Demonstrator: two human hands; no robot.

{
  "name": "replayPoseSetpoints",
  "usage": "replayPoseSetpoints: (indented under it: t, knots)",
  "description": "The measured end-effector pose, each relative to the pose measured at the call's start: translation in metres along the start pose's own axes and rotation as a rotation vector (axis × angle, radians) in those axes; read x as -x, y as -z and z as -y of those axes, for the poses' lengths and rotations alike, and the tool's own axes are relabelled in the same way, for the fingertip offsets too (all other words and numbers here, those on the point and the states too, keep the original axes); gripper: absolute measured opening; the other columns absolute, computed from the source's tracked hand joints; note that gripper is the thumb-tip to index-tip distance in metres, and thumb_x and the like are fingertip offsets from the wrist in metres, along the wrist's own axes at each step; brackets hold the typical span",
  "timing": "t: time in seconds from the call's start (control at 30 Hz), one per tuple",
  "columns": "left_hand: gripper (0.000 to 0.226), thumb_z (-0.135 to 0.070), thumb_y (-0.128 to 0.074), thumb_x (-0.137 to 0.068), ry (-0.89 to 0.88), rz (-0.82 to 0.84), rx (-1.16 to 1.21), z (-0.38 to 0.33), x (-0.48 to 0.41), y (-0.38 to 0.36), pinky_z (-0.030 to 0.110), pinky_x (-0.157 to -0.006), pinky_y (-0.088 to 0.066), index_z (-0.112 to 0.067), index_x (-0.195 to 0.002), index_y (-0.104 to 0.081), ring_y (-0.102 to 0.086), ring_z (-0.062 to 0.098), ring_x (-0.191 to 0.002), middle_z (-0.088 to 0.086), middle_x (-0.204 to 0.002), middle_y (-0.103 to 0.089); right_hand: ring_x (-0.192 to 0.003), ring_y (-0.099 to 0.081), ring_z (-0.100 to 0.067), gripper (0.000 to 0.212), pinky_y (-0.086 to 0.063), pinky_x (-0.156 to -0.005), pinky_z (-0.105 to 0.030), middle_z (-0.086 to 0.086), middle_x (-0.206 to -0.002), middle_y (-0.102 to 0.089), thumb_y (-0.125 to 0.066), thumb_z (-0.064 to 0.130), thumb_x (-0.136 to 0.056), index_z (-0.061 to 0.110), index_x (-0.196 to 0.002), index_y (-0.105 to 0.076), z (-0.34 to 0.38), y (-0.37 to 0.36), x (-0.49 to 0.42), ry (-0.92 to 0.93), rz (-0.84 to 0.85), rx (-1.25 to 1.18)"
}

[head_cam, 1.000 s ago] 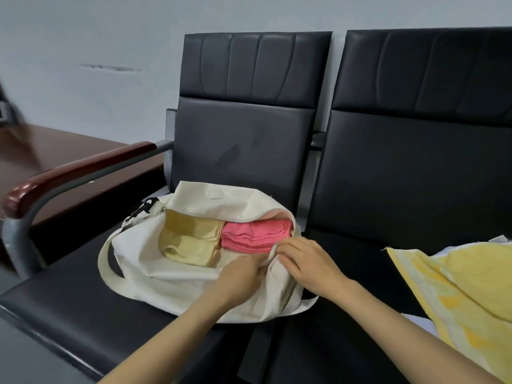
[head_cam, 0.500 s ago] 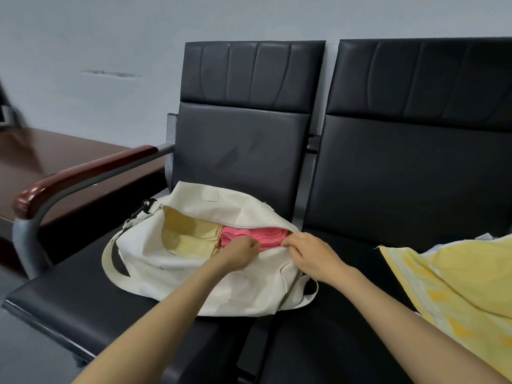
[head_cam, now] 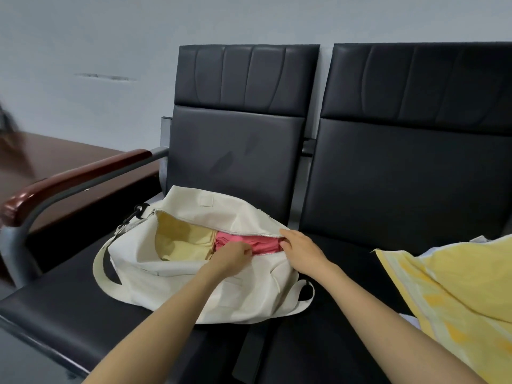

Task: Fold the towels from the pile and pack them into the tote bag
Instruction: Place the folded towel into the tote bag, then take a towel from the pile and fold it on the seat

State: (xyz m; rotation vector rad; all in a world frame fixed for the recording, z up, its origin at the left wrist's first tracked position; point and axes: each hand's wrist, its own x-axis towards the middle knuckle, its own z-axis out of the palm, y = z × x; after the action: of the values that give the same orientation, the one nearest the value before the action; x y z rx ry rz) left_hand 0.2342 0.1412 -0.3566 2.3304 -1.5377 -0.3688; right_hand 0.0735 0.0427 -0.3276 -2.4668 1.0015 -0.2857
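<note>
A cream tote bag [head_cam: 171, 281] lies on the left black seat with its zipped mouth partly open. Inside it a folded pale yellow towel [head_cam: 180, 239] sits on the left and a folded pink towel [head_cam: 260, 243] on the right. My left hand [head_cam: 231, 257] pinches the near zipper edge over the pink towel. My right hand [head_cam: 300, 249] grips the bag's mouth at its right end, where the two zipper edges meet. A yellow towel with white stripes [head_cam: 454, 297] lies in a loose pile on the right seat.
Two black padded seats [head_cam: 388, 189] stand side by side against a grey wall. A wooden-topped metal armrest [head_cam: 69, 181] borders the left seat, with a dark wooden table [head_cam: 55, 153] behind it. A bag strap [head_cam: 101, 270] loops out on the left.
Both hands have moved up from the bag's front panel to the zipper opening, and the near edge has been pulled up over most of the pink towel.
</note>
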Motion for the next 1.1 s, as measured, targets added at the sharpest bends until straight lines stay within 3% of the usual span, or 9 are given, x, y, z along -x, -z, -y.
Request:
replayPoseSetpoints:
  t: [0.03,0.1,0.2,0.3,0.6,0.77,0.97,1.1]
  knots:
    - [0.024,-0.019,-0.04,-0.098,-0.007,-0.05,0.033,-0.006,0.013,0.001,0.032,-0.067,-0.033,-0.01,-0.079,-0.052,-0.056,0.028,-0.086,0.007,-0.084,-0.056,-0.136,-0.034,-0.02,0.044,-0.036,-0.106,-0.036,0.002,-0.152,-0.033,-0.033,0.029,-0.104,0.024,-0.148,-0.033,-0.004,0.006,0.011,-0.004,-0.024,-0.024]
    - [0.025,-0.018,-0.038,-0.1,-0.029,-0.093,0.11,-0.023,0.042,-0.002,0.033,-0.068,-0.035,-0.011,-0.08,-0.052,-0.056,0.027,-0.082,0.005,-0.082,-0.059,-0.137,-0.033,-0.019,0.045,-0.035,-0.106,-0.035,0.002,-0.153,-0.033,-0.036,0.029,-0.103,0.025,-0.148,-0.032,-0.013,0.019,0.038,-0.027,-0.057,-0.05]
    - [0.027,-0.028,-0.039,-0.101,-0.089,-0.08,0.159,-0.066,0.08,-0.011,0.033,-0.085,-0.042,-0.014,-0.109,-0.061,-0.059,0.027,-0.103,0.006,-0.108,-0.066,-0.141,-0.03,-0.018,0.048,-0.031,-0.11,-0.034,0.002,-0.155,-0.03,-0.043,0.029,-0.101,0.025,-0.148,-0.032,-0.032,0.038,0.085,-0.108,-0.088,-0.04]
    - [0.039,-0.031,-0.042,-0.101,-0.144,-0.073,0.081,-0.114,0.097,-0.016,0.034,-0.101,-0.037,-0.011,-0.133,-0.053,-0.049,0.025,-0.122,0.007,-0.132,-0.054,-0.138,-0.035,-0.019,0.046,-0.034,-0.109,-0.033,-0.001,-0.151,-0.036,-0.048,0.029,-0.1,0.022,-0.144,-0.038,-0.06,0.061,0.134,-0.183,-0.134,-0.006]
    - [0.043,-0.032,-0.049,-0.098,-0.369,0.07,0.256,-0.28,0.132,-0.061,0.038,-0.098,-0.045,-0.017,-0.138,-0.048,-0.055,0.022,-0.117,0.006,-0.134,-0.055,-0.13,-0.043,-0.027,0.043,-0.033,-0.106,-0.032,-0.011,-0.141,-0.048,-0.056,0.024,-0.096,0.011,-0.136,-0.05,-0.168,0.136,0.282,-0.408,-0.37,0.032]
    - [0.045,-0.034,-0.048,-0.099,-0.459,0.134,0.312,-0.365,0.14,-0.093,0.03,-0.095,-0.044,-0.017,-0.141,-0.043,-0.053,0.022,-0.12,0.004,-0.14,-0.048,-0.131,-0.04,-0.029,0.041,-0.032,-0.107,-0.034,-0.014,-0.141,-0.047,-0.056,0.019,-0.095,0.008,-0.135,-0.051,-0.215,0.159,0.329,-0.473,-0.501,-0.007]
    - [0.049,-0.029,-0.052,-0.097,-0.448,0.207,0.251,-0.414,0.121,-0.131,0.032,-0.099,-0.04,-0.014,-0.141,-0.04,-0.047,0.024,-0.125,0.007,-0.143,-0.044,-0.129,-0.042,-0.031,0.043,-0.037,-0.105,-0.038,-0.017,-0.138,-0.049,-0.058,0.017,-0.094,0.007,-0.134,-0.051,-0.253,0.158,0.336,-0.538,-0.53,-0.019]
    - [0.054,-0.027,-0.065,-0.087,-0.421,0.252,0.127,-0.421,0.108,-0.155,0.034,-0.091,-0.043,-0.01,-0.132,-0.042,-0.048,0.027,-0.118,0.009,-0.133,-0.045,-0.133,-0.035,-0.028,0.042,-0.033,-0.108,-0.035,-0.01,-0.14,-0.046,-0.056,0.021,-0.095,0.013,-0.136,-0.051,-0.268,0.156,0.33,-0.528,-0.501,0.06]
